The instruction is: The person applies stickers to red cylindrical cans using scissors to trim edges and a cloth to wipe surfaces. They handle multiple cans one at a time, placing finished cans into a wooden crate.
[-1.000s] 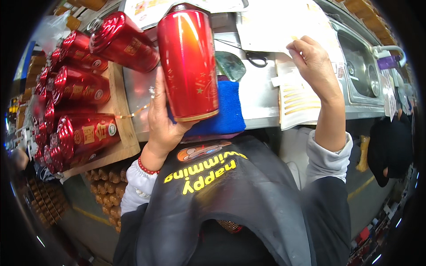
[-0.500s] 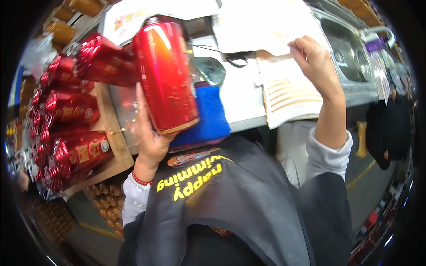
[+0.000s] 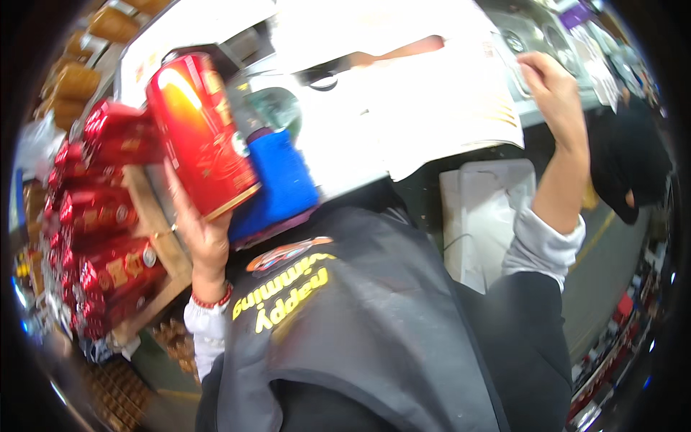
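left grip (image 3: 204,234): red bottle (image 3: 201,137) slanted, base (image 3: 232,202) lower-right

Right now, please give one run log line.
left grip: holds red canister | right grip: curled, contents unclear | nearby: blue cloth

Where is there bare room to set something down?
Apparently the worktop strip between the blue cloth and the striped papers, though glare hides detail. Leftward is crowded: the left hand holds a red bottle beside more red bottles on a wooden board. A greenish translucent item sits behind the cloth.
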A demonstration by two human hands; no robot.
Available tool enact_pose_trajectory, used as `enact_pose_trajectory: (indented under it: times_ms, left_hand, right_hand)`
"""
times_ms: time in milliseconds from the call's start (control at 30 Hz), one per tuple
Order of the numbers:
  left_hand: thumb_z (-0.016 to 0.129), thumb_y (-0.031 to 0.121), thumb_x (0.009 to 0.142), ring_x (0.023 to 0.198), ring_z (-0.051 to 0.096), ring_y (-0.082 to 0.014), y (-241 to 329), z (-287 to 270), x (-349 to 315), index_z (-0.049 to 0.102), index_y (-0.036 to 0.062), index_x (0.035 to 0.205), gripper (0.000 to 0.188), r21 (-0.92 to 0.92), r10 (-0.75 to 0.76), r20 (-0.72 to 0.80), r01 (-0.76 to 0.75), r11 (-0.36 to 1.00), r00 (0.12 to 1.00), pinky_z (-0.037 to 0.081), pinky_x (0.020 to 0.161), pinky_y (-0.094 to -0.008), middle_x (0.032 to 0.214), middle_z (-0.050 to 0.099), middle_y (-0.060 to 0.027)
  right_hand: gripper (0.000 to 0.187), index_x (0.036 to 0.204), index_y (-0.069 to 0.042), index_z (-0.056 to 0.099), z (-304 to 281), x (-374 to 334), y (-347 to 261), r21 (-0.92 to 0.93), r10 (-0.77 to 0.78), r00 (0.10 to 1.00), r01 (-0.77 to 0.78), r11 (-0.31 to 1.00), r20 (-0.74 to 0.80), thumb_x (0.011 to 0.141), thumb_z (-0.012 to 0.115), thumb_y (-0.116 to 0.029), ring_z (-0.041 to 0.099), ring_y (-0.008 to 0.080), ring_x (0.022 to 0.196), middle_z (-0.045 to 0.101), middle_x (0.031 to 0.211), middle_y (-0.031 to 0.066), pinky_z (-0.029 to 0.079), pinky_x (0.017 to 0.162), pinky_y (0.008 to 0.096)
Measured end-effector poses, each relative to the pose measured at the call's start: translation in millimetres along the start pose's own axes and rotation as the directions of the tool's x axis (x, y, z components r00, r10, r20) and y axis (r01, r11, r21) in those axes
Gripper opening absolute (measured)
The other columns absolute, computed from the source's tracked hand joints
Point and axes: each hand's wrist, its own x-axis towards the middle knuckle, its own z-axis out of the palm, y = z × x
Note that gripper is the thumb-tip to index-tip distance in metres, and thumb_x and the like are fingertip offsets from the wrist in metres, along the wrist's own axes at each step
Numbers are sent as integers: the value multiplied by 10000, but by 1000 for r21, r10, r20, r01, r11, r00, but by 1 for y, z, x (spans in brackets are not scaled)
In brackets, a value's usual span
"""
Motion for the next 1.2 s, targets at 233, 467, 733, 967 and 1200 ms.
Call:
enact_pose_trajectory:
  times_ms: [233,467,733,967,1200]
  left_hand:
    - [678,645,893,1305,545,-209,23,-13,8,223,-61,1590,1091,-46,-31,26,32,998,999,429,1105,-362,1465,525,-145]
    - [574,656,967,1155,616,-197,42,-29,10,510,-73,1380,841,-206,-77,62,88,975,995,469,1014,-337,1275,646,-131]
    - [625,512,985,1205,610,-277,16,-48,-2,456,-62,1450,758,122,43,-48,-37,992,998,467,1038,-417,1299,626,-167]
    - [761,624,800,1214,550,-398,13,8,4,291,-116,1531,1142,599,385,-42,-285,748,922,284,1124,-532,1231,671,-204]
    - [683,253,966,1060,647,-364,36,-29,-63,687,38,1197,316,317,171,-240,-89,944,956,496,954,-426,1183,690,-175]
  right_hand:
    - [127,1055,23,703,35,-15,-58,184,-178,982,164,969,66,960,665,-52,602,142,749,674,886,85,491,686,280]
    - [463,1222,-66,637,126,-15,-178,150,-630,777,621,769,13,787,795,-73,594,283,1057,597,1109,103,485,905,409]
    - [81,962,-88,666,176,16,-189,29,-647,756,652,757,-105,882,665,-86,634,271,866,618,866,72,501,780,423]
    - [312,1164,-36,703,148,4,-182,146,-596,801,585,798,50,856,705,13,657,286,999,673,1061,124,527,892,369]
    - [179,1119,-12,716,100,12,-275,501,-706,706,630,593,-53,952,659,14,696,167,885,708,986,111,563,724,291]
